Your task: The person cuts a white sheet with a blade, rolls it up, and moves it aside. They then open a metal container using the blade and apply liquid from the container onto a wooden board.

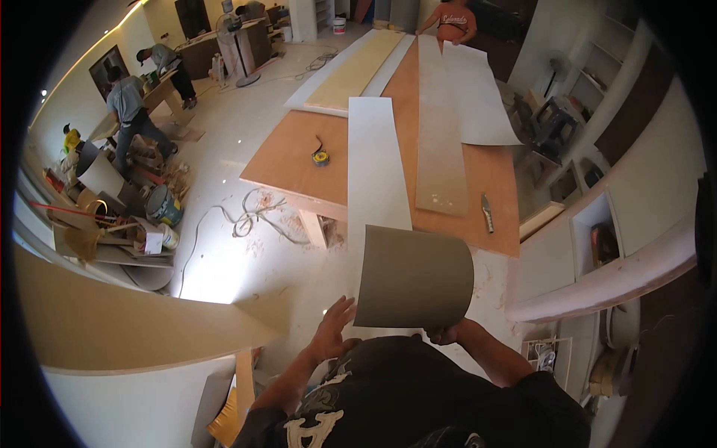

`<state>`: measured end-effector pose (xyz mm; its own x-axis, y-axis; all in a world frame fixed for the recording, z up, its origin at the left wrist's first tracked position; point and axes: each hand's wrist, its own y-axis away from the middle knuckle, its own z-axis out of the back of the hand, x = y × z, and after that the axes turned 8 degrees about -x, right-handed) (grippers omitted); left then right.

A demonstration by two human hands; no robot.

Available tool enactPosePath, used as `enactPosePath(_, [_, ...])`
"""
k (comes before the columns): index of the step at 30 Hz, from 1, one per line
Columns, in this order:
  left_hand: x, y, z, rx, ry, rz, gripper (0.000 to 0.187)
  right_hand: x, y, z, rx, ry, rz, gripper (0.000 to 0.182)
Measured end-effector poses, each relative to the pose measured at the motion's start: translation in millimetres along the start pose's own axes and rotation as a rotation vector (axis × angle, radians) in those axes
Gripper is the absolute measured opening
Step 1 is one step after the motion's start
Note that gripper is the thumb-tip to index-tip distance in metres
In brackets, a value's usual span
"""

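Observation:
A long laminate sheet [379,160], white on its upper face, lies along the wooden table and hangs past the near edge. Its near end curls back, showing a grey-brown underside [414,280]. My right hand [444,334] is closed on the lower edge of the curl, with its fingers partly hidden. Beside the curl's left edge, my left hand [332,332] is open, fingers apart, holding nothing. On the orange-brown tabletop [291,149] lie a yellow tape measure [320,157] to the left and a utility knife [487,213] to the right.
A pale board [439,142], a cream panel [355,71] and another white sheet [482,97] cover the table. A person in orange [452,22] stands at its far end. Other people work at the left, near buckets [163,203] and scraps. A cable [250,216] crosses the floor.

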<state>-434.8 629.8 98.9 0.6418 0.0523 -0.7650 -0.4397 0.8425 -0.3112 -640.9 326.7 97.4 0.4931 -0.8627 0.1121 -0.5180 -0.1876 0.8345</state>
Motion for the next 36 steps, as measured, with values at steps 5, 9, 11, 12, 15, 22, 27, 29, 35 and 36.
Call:
enactPosePath(5, [-27.8,-32.6,1.6,-0.106,0.162,-0.093,0.029,-1.4,22.4,-4.0,-0.072,0.078,-0.006,0.037])
enactPosePath(9, [-25.8,-23.5,-16.1,-0.007,0.380,0.090,0.026,-8.9,44.2,-14.1,-0.038,0.162,-0.028,0.036])
enactPosePath(11, [-31.1,-20.1,-18.3,0.008,0.452,0.215,0.021,-7.2,45.6,-8.6,-0.105,0.141,-0.066,0.037])
enactPosePath(12, [-37.9,-21.9,-16.6,-0.035,0.446,0.254,0.021,-6.8,49.2,-9.4,-0.076,0.177,-0.071,0.038])
enactPosePath(15, [-55.4,-27.3,-5.8,-0.116,0.411,0.404,0.021,-8.9,58.7,-13.0,0.042,0.151,-0.068,0.051])
enactPosePath(22, [-81.2,-52.4,26.1,-0.376,0.769,0.577,0.030,-21.8,84.8,-38.1,-0.884,0.998,1.153,0.054])
enactPosePath(27, [-85.3,-68.3,47.6,-0.315,1.072,0.680,0.041,-35.2,65.2,-66.6,-0.467,1.044,1.785,0.040])
enactPosePath(29, [-88.3,-73.3,53.3,-0.300,1.122,0.743,0.042,-38.6,61.8,-64.1,-0.340,0.968,1.384,0.036])
enactPosePath(35, [-73.3,-73.3,55.2,-0.293,1.185,0.959,0.042,-46.8,35.7,-63.1,-0.183,0.754,1.381,0.036])
enactPosePath(36, [-70.9,-71.8,53.4,-0.293,1.186,0.959,0.041,-48.7,28.7,-60.6,-0.211,0.748,1.355,0.037])
